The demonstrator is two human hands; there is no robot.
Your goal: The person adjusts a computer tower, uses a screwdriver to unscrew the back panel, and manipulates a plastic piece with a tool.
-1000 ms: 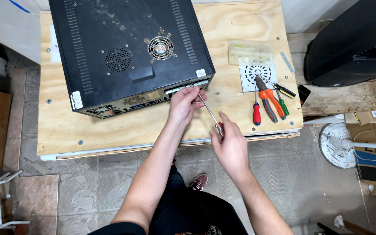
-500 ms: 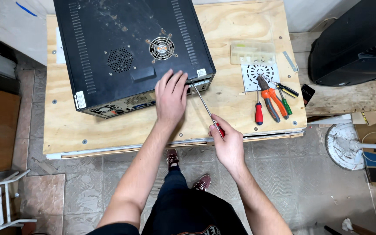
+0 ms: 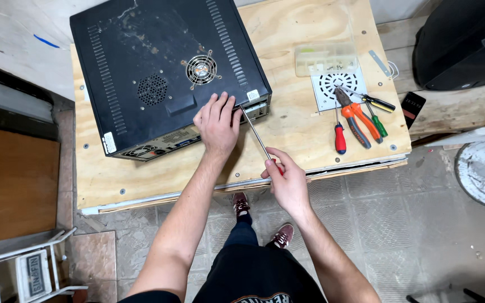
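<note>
Plywood table (image 3: 141,185), left hand (image 3: 218,120) flat, open, on black computer case (image 3: 158,73), right hand (image 3: 287,182) fingers gripping screwdriver (image 3: 256,137), white corner label (image 3: 108,142).

A black computer case (image 3: 164,78) is laid flat on a plywood table (image 3: 287,129), its vented panel and round fan grille facing up. The left hand (image 3: 218,123) is pressed flat on the case's near right corner, while a long screwdriver (image 3: 256,140) is gripped by its red handle in the right hand (image 3: 287,179), the tip set against the case's rear edge. To the right, orange-handled pliers (image 3: 355,115), a small red screwdriver (image 3: 339,136) and a green-handled one (image 3: 378,124) are laid beside a pale perforated fan plate (image 3: 332,87).
</note>
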